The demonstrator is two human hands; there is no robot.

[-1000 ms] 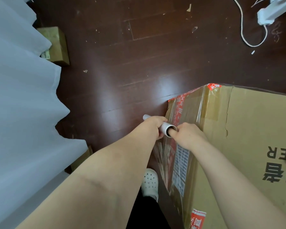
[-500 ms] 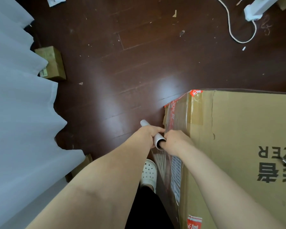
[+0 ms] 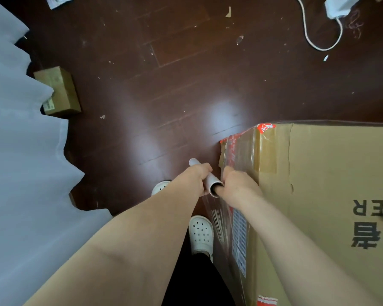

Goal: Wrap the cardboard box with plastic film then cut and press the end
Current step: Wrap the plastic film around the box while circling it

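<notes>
Over the last second both hands, left hand (image 3: 197, 177) and right hand (image 3: 237, 186), each grip closed on the white cardboard film roll (image 3: 206, 177), have carried it farther along the left side of the large brown cardboard box (image 3: 318, 195) on the floor (clear plastic film (image 3: 219, 221) trailing taut), so wrapping continues.

Floor: dark reddish wood planks (image 3: 186, 69), scuffed, littered with pale scraps | Light: two soft glare patches near centre | 9 o'clock: pale curtain (image 3: 20, 173) | 10 o'clock: small carton (image 3: 60, 91) | 1 o'clock: white cable (image 3: 314, 40)
</notes>
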